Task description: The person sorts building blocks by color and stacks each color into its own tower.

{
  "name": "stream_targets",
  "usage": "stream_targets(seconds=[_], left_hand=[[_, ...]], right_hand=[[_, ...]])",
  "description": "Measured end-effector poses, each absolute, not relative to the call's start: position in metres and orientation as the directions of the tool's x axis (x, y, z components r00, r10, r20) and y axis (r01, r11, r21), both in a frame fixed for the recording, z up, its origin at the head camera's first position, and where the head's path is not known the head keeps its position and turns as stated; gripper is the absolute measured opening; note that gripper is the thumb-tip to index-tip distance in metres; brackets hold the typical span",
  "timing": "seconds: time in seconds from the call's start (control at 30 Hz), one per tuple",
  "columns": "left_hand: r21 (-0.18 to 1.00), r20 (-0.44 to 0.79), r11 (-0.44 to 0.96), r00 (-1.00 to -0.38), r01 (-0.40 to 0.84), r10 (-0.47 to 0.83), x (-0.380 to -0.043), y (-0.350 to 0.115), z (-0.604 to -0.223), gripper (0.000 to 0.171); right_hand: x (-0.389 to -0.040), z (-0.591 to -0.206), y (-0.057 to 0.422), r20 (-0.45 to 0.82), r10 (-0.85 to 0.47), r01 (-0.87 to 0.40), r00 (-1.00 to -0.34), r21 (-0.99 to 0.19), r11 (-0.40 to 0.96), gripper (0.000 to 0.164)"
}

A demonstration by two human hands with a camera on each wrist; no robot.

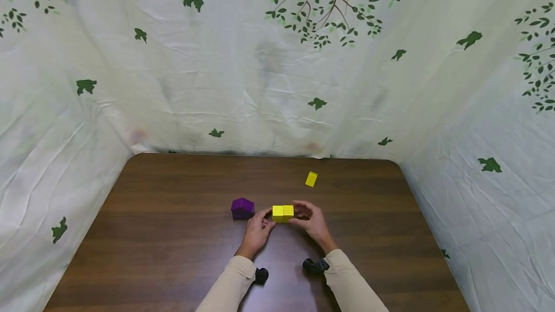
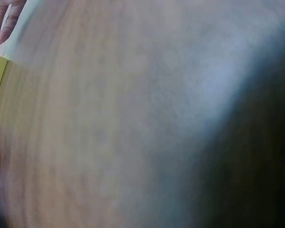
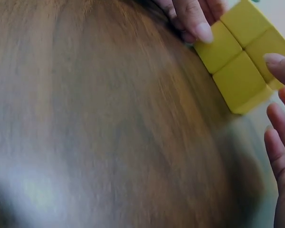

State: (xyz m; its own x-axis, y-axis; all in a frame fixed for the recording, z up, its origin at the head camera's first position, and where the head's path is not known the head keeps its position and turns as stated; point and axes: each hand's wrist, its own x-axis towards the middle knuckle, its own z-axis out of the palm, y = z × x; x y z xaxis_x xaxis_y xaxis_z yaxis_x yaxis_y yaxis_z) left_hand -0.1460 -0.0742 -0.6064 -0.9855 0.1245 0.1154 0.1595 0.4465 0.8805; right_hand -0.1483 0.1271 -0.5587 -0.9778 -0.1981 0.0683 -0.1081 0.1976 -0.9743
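Note:
Yellow blocks (image 1: 283, 213) stand together in front of me, two wide and two high in the right wrist view, with seams between their square faces (image 3: 237, 78). My left hand (image 1: 256, 234) holds the stack at its left side, its thumb (image 3: 204, 32) on the near left corner. On the other side my right hand (image 1: 315, 224) has its fingers spread, the thumb (image 3: 280, 64) by the right block's face and the other fingers apart from it. A purple block (image 1: 242, 208) with a peaked outline sits just left of my left hand.
Farther back on the brown wooden table (image 1: 182, 244) lies another yellow block (image 1: 311, 179), slightly turned. A pale cloth (image 1: 260, 85) with green leaf prints hangs behind the table and along both sides. The left wrist view is mostly blurred tabletop.

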Motion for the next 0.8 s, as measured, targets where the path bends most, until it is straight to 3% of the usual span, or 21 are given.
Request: stream_targets(seconds=[0.23,0.4,0.6,0.8], left_hand=[[0.879,0.127,0.444,-0.984,0.171,0.127,-0.146,-0.075,-0.610,0.040],[0.882,0.119,0.442,-0.985,0.164,0.128,-0.145,-0.076,-0.612,0.040],[0.883,0.100,0.446,-0.987,0.147,0.126,-0.146,-0.076,-0.611,0.040],[0.877,0.104,0.456,-0.987,0.150,0.125,-0.145,-0.077,-0.611,0.040]], right_hand=[[-0.157,-0.566,0.155,0.054,-0.209,-0.086,-0.976,-0.986,0.142,0.055],[-0.185,-0.579,0.178,0.052,-0.116,-0.068,-0.992,-0.988,0.136,0.052],[-0.227,-0.587,0.194,0.012,-0.005,-0.013,-1.000,-0.947,0.321,0.049],[-0.254,-0.583,0.197,-0.005,-0.053,-0.021,-0.999,-0.876,0.482,0.052]])
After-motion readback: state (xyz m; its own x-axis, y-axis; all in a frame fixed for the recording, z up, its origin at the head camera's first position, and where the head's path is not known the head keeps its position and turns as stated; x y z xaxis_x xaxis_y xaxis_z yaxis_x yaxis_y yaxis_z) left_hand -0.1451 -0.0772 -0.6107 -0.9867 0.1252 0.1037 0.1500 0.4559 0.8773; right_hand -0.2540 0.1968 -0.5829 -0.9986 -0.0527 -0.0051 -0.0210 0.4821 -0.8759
